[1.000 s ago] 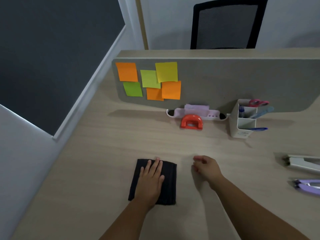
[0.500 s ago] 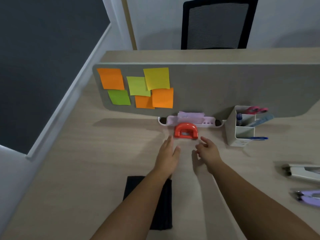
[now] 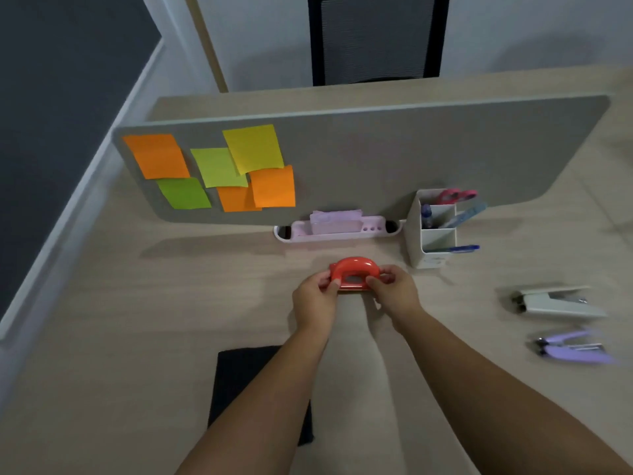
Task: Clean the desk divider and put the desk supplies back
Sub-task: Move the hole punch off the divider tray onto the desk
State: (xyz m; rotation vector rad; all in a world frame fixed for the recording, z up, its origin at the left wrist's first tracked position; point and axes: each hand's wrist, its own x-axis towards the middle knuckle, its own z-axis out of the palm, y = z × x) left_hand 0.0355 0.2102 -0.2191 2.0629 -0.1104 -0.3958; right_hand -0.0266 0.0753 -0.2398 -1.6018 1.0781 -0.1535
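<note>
A grey felt desk divider (image 3: 411, 156) stands across the desk, with several orange, green and yellow sticky notes (image 3: 219, 168) on its left part. A red hole punch (image 3: 355, 271) sits in front of it, held at both ends: my left hand (image 3: 315, 296) grips its left side and my right hand (image 3: 394, 293) its right side. A folded black cloth (image 3: 239, 375) lies on the desk near me, partly hidden under my left forearm.
A lilac tray (image 3: 337, 228) with notes sits at the divider's foot. A white pen holder (image 3: 433, 228) with scissors, ruler and pens stands to its right. A grey stapler (image 3: 555, 301) and a purple stapler (image 3: 575, 346) lie at right. A black chair (image 3: 373, 39) stands behind the desk.
My left hand left the black cloth and both hands reached forward, then closed on the red hole punch. The punch now sits nearer to me than before.
</note>
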